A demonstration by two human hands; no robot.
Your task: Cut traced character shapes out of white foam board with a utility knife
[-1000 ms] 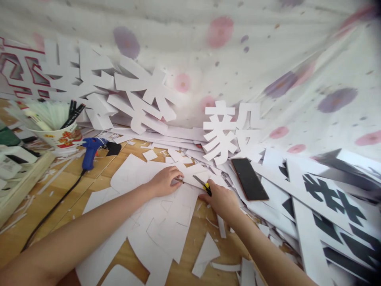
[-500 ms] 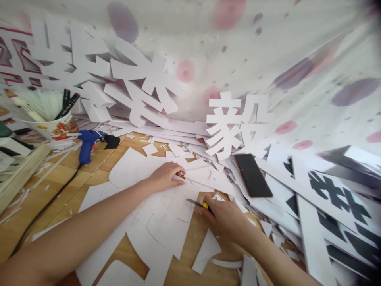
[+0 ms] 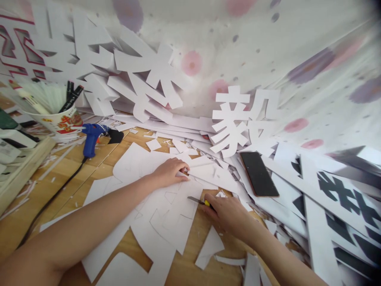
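My right hand [image 3: 228, 214] is closed around a utility knife [image 3: 206, 202] with a yellow part and a bare blade. The blade points left, over the right edge of a large white board [image 3: 166, 214] marked with thin pencil or cut lines. My left hand [image 3: 172, 172] rests on the upper part of this board. Its fingers are curled and its thumb is stretched along the surface, gripping the board beside a small opening where brown shows. The fingertips are partly hidden. Loose white offcuts [image 3: 209, 248] lie below the knife.
A blue glue gun [image 3: 93, 139] with a black cord lies left, near a paper cup [image 3: 61, 121] of pens and glue sticks. A black phone [image 3: 258, 174] rests on boards at right. White cut-out characters [image 3: 230, 119] stand along the back, before a patterned curtain [image 3: 256, 47].
The camera view has shifted slightly, so most things sit a little farther right. Both hands keep nearly the same pose, with the knife still at the board's right edge.
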